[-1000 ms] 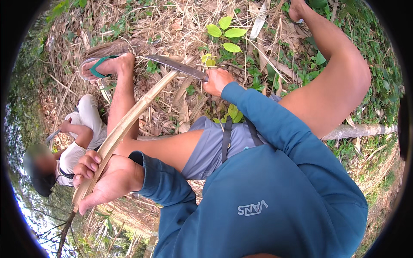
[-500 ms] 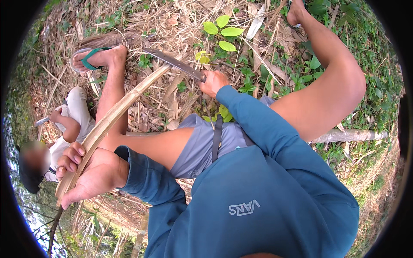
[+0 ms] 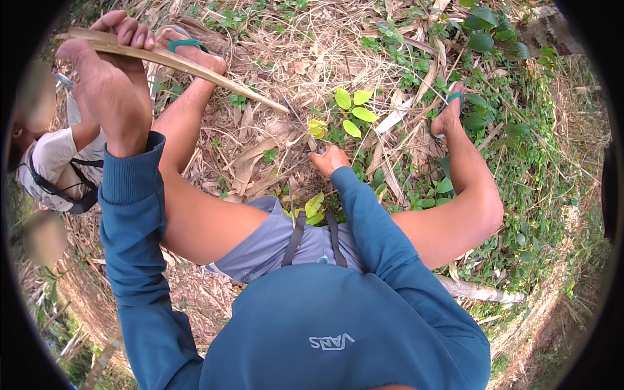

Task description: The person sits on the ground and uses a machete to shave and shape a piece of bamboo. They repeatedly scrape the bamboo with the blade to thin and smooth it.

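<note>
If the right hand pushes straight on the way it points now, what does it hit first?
Most likely the small yellow-green seedling just beyond the right hand, which points up-frame over dry leaf litter. Depth is unclear; it may meet the litter first.

Left hand [image 3: 114, 97], bamboo strip [image 3: 188, 68] higher

Your left hand [image 3: 110, 78] is raised at the upper left, fingers wrapped round a long dry cane [image 3: 182, 65] that slants down to the right, its tip near the leaf litter [image 3: 260, 149]. Your right hand [image 3: 330, 159] is low on the ground between your knees, fist closed on a knife [image 3: 305, 130] whose blade is hard to make out among the dry leaves, just beside a green seedling [image 3: 351, 110]. Another person [image 3: 52, 162] in a pale shirt crouches at the left edge.
</note>
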### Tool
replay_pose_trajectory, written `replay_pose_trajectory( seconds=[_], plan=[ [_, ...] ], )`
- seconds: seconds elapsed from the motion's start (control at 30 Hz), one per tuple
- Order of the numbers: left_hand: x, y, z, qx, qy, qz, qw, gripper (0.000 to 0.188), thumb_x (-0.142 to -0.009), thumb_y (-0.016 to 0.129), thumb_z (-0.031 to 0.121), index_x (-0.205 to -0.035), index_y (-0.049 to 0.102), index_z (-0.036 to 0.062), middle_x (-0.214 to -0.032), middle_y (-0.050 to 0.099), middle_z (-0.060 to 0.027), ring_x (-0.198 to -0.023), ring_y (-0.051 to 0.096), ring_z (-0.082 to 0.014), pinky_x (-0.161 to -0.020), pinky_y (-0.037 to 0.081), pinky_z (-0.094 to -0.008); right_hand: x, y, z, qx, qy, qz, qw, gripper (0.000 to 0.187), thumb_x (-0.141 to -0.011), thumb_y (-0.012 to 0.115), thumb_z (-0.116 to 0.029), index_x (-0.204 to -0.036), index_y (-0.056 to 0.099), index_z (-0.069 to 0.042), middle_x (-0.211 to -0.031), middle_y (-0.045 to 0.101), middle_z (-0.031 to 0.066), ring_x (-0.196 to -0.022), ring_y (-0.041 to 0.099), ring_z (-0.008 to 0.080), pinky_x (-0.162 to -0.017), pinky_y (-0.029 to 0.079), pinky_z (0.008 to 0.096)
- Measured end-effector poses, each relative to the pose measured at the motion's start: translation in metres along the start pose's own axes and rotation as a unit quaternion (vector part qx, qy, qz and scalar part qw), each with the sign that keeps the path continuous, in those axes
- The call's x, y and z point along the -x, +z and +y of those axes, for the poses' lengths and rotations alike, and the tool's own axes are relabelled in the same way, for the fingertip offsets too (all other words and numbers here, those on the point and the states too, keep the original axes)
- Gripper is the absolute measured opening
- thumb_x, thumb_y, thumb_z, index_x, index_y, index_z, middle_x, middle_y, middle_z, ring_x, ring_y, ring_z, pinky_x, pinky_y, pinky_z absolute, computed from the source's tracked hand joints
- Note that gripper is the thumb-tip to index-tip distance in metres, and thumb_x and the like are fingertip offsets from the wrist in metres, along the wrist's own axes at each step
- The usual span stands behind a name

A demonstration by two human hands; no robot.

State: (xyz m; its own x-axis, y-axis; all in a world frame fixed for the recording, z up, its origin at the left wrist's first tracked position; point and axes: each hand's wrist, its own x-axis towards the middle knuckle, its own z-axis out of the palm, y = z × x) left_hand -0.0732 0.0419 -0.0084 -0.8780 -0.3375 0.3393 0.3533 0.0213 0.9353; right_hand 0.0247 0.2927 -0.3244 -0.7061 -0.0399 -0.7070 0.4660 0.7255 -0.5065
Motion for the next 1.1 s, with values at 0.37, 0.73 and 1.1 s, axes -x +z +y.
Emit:
replay_pose_trajectory(
  seconds=[0.37, 0.73, 1.1],
  plan=[
    [-0.033, 0.030, -0.006, 0.073, 0.007, 0.053, 0.996, 0.056, -0.097, 0.034, 0.060, -0.095, 0.050, 0.0063, -0.072, 0.041, 0.0009, -0.065, 0.041, -0.0112, -0.061, 0.037, -0.0259, -0.002, 0.024, 0.024, -0.017, -0.014, 0.012, 1.000, 0.036, -0.077, 0.067, -0.035, -0.082, 0.066, 0.001, -0.061, 0.062, 0.0108, -0.058, 0.063, 0.0234, -0.059, 0.049, 0.0372],
    [-0.053, 0.000, -0.002, 0.138, 0.026, 0.069, 0.988, 0.047, -0.102, 0.034, 0.048, -0.091, 0.054, 0.0072, -0.074, 0.045, -0.0005, -0.070, 0.043, -0.0126, -0.065, 0.037, -0.0269, -0.018, 0.027, 0.031, -0.160, 0.054, -0.086, 0.982, 0.039, -0.079, 0.068, -0.037, -0.081, 0.065, 0.002, -0.065, 0.063, 0.0133, -0.050, 0.062, 0.0205, -0.052, 0.050, 0.0349],
    [-0.044, 0.010, 0.001, -0.028, -0.002, -0.039, 0.999, 0.032, -0.099, 0.050, 0.040, -0.105, 0.056, 0.0097, -0.091, 0.056, -0.0007, -0.085, 0.053, -0.0101, -0.081, 0.044, -0.0272, 0.096, -0.039, -0.088, -0.271, -0.174, -0.007, 0.947, 0.037, -0.083, 0.069, -0.034, -0.078, 0.060, 0.001, -0.058, 0.055, 0.0045, -0.050, 0.050, 0.0136, -0.050, 0.041, 0.0333]
  ],
)
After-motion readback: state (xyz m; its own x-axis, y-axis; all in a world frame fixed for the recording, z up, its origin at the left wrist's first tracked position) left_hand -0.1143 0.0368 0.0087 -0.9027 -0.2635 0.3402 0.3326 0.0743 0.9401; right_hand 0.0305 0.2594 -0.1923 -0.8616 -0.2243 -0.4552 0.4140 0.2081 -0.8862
